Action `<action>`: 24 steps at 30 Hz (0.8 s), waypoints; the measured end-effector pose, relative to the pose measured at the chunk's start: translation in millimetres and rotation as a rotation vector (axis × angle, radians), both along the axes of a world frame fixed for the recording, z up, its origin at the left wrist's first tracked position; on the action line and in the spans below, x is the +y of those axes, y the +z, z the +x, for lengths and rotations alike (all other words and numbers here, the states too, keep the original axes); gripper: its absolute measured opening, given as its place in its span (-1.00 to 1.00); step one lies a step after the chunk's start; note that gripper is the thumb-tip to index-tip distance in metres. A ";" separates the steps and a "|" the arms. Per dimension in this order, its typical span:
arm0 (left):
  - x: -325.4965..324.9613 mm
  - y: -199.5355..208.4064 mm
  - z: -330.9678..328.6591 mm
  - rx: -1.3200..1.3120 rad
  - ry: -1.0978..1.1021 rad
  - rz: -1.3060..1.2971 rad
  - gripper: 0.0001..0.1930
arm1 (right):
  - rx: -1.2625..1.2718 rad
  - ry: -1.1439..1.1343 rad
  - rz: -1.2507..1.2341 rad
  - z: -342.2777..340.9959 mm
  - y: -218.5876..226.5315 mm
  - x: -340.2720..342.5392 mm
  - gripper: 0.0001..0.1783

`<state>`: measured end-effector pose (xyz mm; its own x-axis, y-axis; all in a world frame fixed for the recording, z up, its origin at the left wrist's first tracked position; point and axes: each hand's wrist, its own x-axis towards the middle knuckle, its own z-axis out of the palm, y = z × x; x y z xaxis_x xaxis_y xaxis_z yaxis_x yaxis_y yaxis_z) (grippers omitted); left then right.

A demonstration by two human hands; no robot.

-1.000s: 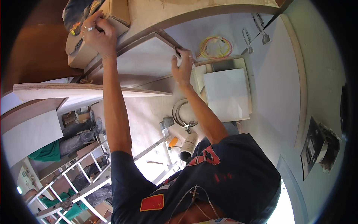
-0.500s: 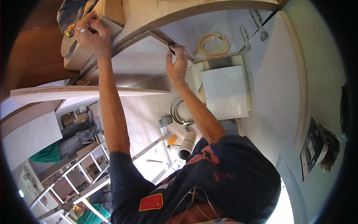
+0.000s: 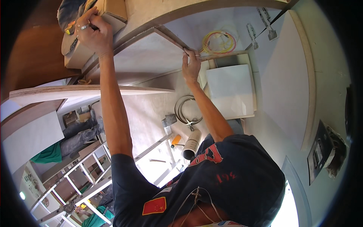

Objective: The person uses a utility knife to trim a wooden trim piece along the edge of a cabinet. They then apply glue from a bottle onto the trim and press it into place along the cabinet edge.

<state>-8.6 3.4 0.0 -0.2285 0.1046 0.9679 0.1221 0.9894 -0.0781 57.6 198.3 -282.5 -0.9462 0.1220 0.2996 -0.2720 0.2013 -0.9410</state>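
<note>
My left hand (image 3: pixel 95 34), with a ring on one finger, is closed over the cabinet top, beside a cardboard box (image 3: pixel 115 11). What its curled fingers hold, if anything, is hidden. My right hand (image 3: pixel 191 67) pinches a thin dark strip (image 3: pixel 185 49) at the near end of an upright panel's edge (image 3: pixel 170 36). This panel divides the inside of the open cabinet. Just beyond my right fingertips lies a coil of yellow and pink cable (image 3: pixel 219 41) in the neighbouring compartment.
An open door (image 3: pixel 289 79) with metal hinges (image 3: pixel 269 28) stands at right, near a white box (image 3: pixel 229 89). A board edge (image 3: pixel 90 90) crosses under my left forearm. Below are a coiled band (image 3: pixel 185 109), a cardboard tube (image 3: pixel 193 143), an orange-handled tool (image 3: pixel 176 141) and a ladder (image 3: pixel 94 188).
My right hand has moved to the right and slightly nearer along the panel's edge. The dark strip's loose curl shows less now. My left hand has stayed almost in place.
</note>
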 end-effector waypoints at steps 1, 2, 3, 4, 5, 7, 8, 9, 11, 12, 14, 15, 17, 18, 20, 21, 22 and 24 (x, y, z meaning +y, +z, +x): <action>2.0 1.0 1.3 -0.015 0.010 0.009 -0.84 | 0.022 -0.036 -0.013 -0.9 1.0 -3.2 -0.83; 4.1 1.7 4.8 -0.030 0.019 0.019 -0.84 | 0.030 -0.050 -0.071 -0.5 3.0 -10.1 -0.83; 7.1 -2.4 4.9 -0.051 0.024 0.038 -0.84 | 0.034 -0.068 -0.118 0.7 14.3 -15.3 -0.82; 5.4 -2.7 4.9 -0.031 0.023 0.015 -0.84 | 0.038 -0.077 -0.174 3.1 26.8 -20.1 -0.82; 3.0 -1.9 4.4 -0.012 0.022 -0.007 -0.84 | 0.041 -0.071 -0.197 4.8 36.2 -20.6 -0.81; 2.5 -1.0 2.3 -0.006 0.016 -0.026 -0.84 | 0.006 -0.048 -0.117 3.3 11.6 -12.0 -0.80; 2.1 -0.9 1.8 -0.016 0.019 -0.025 -0.84 | -0.008 -0.037 -0.081 2.1 -2.0 -12.1 -0.79; 1.3 -1.6 1.6 -0.027 0.025 -0.023 -0.84 | -0.017 -0.036 -0.095 2.4 -7.1 -13.8 -0.79; -2.7 0.5 5.4 -0.043 0.045 -0.038 -0.84 | -0.035 -0.035 -0.121 1.3 -17.2 -17.7 -0.79; -4.0 -2.1 8.2 -0.054 0.061 -0.040 -0.84 | -0.008 -0.037 -0.149 -0.2 -11.6 -19.3 -0.80; 1.8 -4.8 10.7 -0.081 0.075 -0.003 -0.84 | 0.025 -0.045 -0.201 8.1 8.2 -20.4 -0.81; 7.6 -3.2 9.4 -0.096 0.071 0.010 -0.83 | 0.013 -0.046 -0.183 7.9 0.9 -14.3 -0.80; 11.4 1.5 7.3 -0.120 0.058 0.031 -0.84 | -0.030 -0.018 -0.120 -3.9 -28.0 -9.2 -0.79; 13.3 1.0 9.5 -0.141 0.052 0.046 -0.84 | -0.060 -0.004 -0.084 -1.4 -47.1 -3.5 -0.78; 6.9 1.6 7.4 -0.100 0.053 -0.005 -0.83 | -0.049 -0.064 -0.060 -7.9 -74.5 7.7 -0.84; 5.7 -0.7 9.4 -0.089 0.059 -0.025 -0.83 | -0.074 -0.085 -0.061 -4.7 -79.5 18.8 -0.85; 3.6 -1.6 8.4 -0.074 0.053 -0.011 -0.83 | -0.098 -0.107 -0.062 -2.1 -83.6 24.1 -0.86; -0.2 -1.5 3.9 -0.044 0.042 0.018 -0.82 | -0.115 -0.104 -0.144 -3.1 -88.9 17.2 -0.85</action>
<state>-4.7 3.2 -1.5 -0.2746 0.0768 0.9585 0.0836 0.9949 -0.0558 54.6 215.5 -371.4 -0.9532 0.2547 0.1631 -0.1461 0.0844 -0.9857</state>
